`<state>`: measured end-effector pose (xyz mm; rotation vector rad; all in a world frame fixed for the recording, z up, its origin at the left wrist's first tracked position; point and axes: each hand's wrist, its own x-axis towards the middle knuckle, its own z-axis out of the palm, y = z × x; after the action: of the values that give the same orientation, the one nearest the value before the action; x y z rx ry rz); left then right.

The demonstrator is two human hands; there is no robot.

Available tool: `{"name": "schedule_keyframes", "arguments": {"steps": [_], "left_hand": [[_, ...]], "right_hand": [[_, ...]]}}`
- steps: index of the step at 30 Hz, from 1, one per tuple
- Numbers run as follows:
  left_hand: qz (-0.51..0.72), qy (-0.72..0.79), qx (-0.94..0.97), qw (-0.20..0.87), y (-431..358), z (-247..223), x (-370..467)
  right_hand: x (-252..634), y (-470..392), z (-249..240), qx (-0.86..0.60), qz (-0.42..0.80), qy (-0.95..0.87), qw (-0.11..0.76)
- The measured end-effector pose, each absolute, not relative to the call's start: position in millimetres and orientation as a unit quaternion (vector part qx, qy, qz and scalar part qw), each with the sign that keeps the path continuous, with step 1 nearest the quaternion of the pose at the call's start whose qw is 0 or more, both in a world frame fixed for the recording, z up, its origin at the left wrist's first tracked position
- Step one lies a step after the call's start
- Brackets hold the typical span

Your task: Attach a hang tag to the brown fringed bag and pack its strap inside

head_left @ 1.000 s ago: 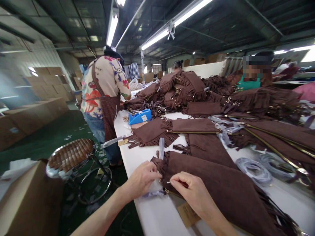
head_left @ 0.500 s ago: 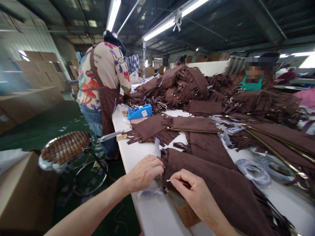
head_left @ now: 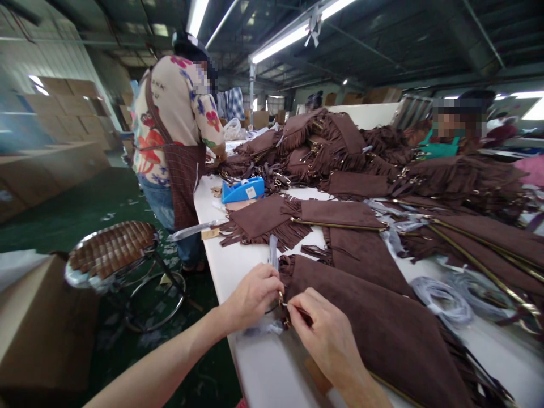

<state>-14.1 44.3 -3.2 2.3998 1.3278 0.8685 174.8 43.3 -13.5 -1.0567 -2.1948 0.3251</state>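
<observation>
A dark brown fringed suede bag [head_left: 374, 317] lies flat on the white table in front of me. At its left end, my left hand [head_left: 254, 294] is closed on a small gold metal clasp [head_left: 281, 298]. My right hand [head_left: 323, 331] pinches a thin white string [head_left: 285, 305], whose tip is right by the clasp. A brown cardboard tag [head_left: 318, 375] lies partly under my right hand. Clear plastic wrap [head_left: 273, 253] sticks up beside the bag's fringed end. The finger pads of both hands are partly hidden.
A blue tape dispenser [head_left: 243, 190] stands farther up the white table [head_left: 259, 368]. Many brown fringed bags [head_left: 323, 136] are heaped at the back. Coiled plastic strips [head_left: 442, 300] lie to the right. A round stool [head_left: 113, 249] and a co-worker [head_left: 174, 130] are at the left.
My right hand has moved slightly left, bringing the white string up to the gold clasp by my left hand. The clasp now shows between my hands.
</observation>
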Motion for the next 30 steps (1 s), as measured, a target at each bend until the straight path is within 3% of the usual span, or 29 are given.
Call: {"name": "schedule_keyframes", "arguments": {"steps": [3, 6, 16, 24, 30], "left_hand": [[0.296, 0.482, 0.821, 0.078, 42.3, -4.7, -12.8], [0.295, 0.493, 0.813, 0.094, 40.0, -8.3, -11.8], [0.352, 0.497, 0.754, 0.248, 34.6, -12.4, -6.6], [0.407, 0.492, 0.662, 0.393, 35.8, -22.3, -10.2], [0.43, 0.488, 0.613, 0.448, 37.0, -30.7, -8.3]], "right_hand": [[174.1, 43.8, -15.4, -0.404, 0.118, -0.844, 0.331], [173.7, 44.9, -16.6, -0.405, 0.12, -0.846, 0.324], [168.4, 47.0, -20.0, -0.412, 0.091, -0.858, 0.294], [168.6, 49.2, -18.5, -0.414, 0.16, -0.836, 0.324], [165.2, 48.5, -25.9, -0.417, 0.098, -0.837, 0.341]]}}
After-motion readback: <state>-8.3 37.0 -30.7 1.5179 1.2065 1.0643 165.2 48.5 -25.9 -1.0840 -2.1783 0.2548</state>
